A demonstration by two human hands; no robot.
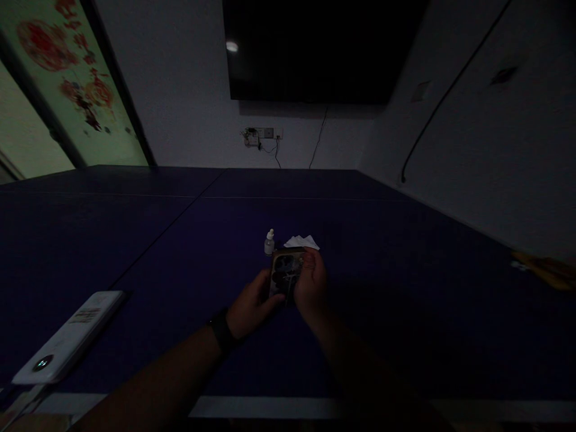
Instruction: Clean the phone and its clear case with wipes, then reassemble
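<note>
Between both hands, above the blue table, is a phone (pixel 285 271) in what looks like a patterned case. Its back, with dark round shapes near the top, is turned towards me. My left hand (pixel 250 305) grips its left and lower edge, the thumb lying across the lower corner; a dark watch (pixel 222 330) is on that wrist. My right hand (pixel 312 282) wraps round the right side, fingers curled at the upper right corner. Just beyond the phone stand a small dropper bottle (pixel 269 243) with a white top and some white paper sheets (pixel 302 242).
A white power bank (pixel 69 339) with a cable lies on the blue table (pixel 180 252) at the left. Something yellow (pixel 546 270) lies at the right edge. Behind are wall sockets (pixel 265 133) with cords and a large dark screen (pixel 315 48).
</note>
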